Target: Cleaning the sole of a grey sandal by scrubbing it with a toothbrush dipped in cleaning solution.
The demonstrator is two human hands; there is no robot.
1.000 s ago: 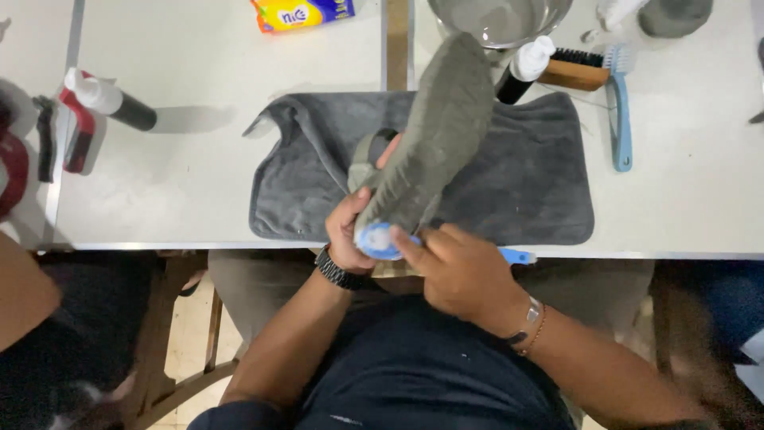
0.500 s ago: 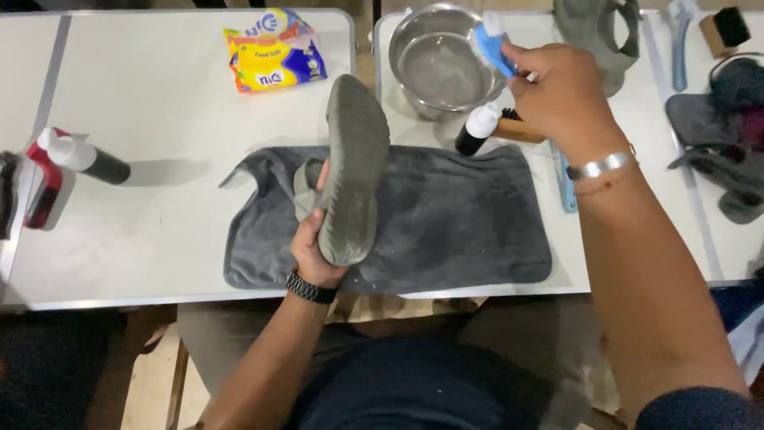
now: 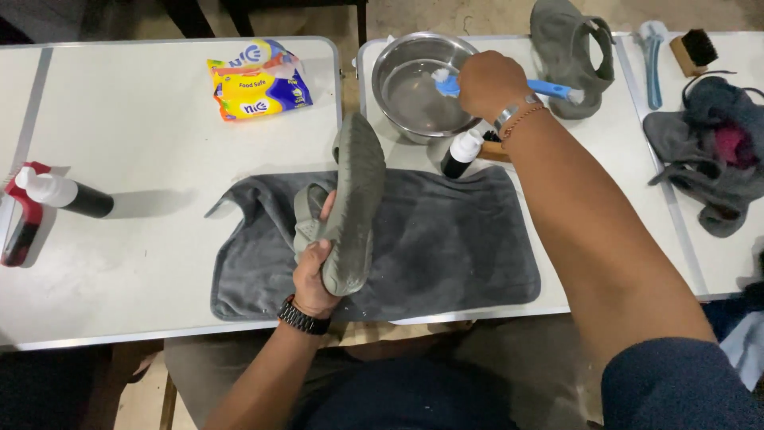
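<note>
Left hand (image 3: 312, 275) clenched around the heel end of a grey shoe (image 3: 350, 209), sole turned up and outward. Shoe held above a grey towel (image 3: 446, 247) spread on the white table (image 3: 151, 159), long axis running away from the body, toe pointing up toward the far edge.

Right hand (image 3: 487, 84) closed on a blue-handled brush (image 3: 509, 84), arm stretched forward and across. Bristle end dipped over the rim of a steel bowl (image 3: 402, 76), handle tail sticking out to the right of the grip. Whether the bristles touch any water in the bowl: cannot tell.

From the right grip, shoe lying down and to the left, well apart, nearer the body. Toe of the shoe the closest part, just below and left of the bowl. Brush axis roughly crosswise to the shoe's long axis.

Just below the right wrist, a small dark bottle with a white cap (image 3: 460, 154), standing by the towel's far edge. Beyond the right grip, a second grey shoe (image 3: 567, 48). Farther right, another brush with a blue handle (image 3: 652, 52), a wooden brush (image 3: 694, 49) and a heap of dark cloths (image 3: 716, 151). Left of the left grip, a yellow packet (image 3: 256, 80) and a spray bottle (image 3: 60, 193), both well apart.
</note>
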